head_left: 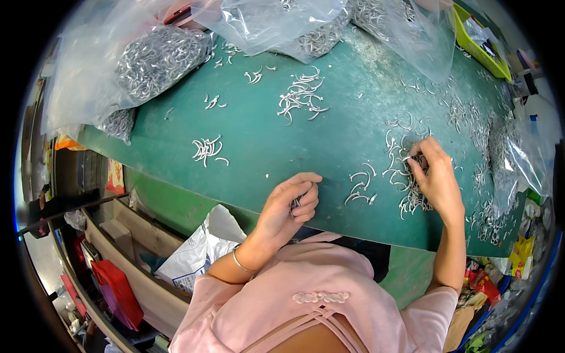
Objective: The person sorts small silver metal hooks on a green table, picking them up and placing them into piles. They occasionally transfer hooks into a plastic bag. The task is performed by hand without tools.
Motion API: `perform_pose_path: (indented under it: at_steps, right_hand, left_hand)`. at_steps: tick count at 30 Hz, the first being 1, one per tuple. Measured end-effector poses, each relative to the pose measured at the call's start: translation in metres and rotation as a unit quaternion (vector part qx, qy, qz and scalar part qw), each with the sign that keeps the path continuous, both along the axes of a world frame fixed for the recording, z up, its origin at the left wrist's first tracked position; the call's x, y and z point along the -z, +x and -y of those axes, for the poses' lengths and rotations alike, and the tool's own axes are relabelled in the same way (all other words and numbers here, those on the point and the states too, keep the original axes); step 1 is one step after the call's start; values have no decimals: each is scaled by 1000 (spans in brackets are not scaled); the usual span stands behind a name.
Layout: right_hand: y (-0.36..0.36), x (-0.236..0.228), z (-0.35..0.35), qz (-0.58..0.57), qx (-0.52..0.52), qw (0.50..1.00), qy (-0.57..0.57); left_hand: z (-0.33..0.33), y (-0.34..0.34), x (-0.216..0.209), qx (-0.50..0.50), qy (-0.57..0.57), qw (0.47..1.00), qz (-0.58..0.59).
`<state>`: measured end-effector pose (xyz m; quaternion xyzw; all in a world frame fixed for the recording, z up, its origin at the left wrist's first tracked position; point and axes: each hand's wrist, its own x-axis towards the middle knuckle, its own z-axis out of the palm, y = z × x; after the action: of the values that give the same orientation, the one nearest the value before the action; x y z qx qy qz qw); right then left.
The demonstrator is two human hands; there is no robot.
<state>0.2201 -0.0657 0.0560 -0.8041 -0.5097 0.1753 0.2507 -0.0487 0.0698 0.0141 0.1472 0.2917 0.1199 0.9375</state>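
Note:
My left hand (288, 206) is curled near the front edge of the green table (247, 170), index finger pointing out. Small silvery curved metal pieces show between its bent fingers. Over a loose pile of the same curved metal pieces (415, 202) on the right, my right hand (434, 173) has thumb and fingertips brought together on a piece. Just left of that pile lies a small scatter of curved pieces (360, 187). Farther left sit a small heap (206, 150) and, toward the back middle, a larger heap (300, 97).
Clear plastic bags full of metal pieces stand at the back left (156, 62), back middle (321, 41) and right edge (506, 153). A yellow-green basket (479, 50) is at the far right. Below the table's left side are a white sack (200, 247) and a red box (118, 294).

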Motion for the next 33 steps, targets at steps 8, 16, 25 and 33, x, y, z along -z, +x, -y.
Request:
perform_pose_path:
  at_steps: [8,16,25,33]
  right_hand:
    - [-6,-1,-37,-138,-48,989,27]
    - [-48,19,-167,-194,-151,968,61]
    - [-68,37,-257,-79,-256,957,114]
    - [-36,-8,-131,-1,-223,973,50]
  left_hand:
    - [-2,2,-2,14,-9,1000,20]
    - [-11,-9,1,-19,-14,1000,21]
    - [-17,-13,4,-33,-10,998,46]
    - [-16,-13,2,-28,-18,998,48]
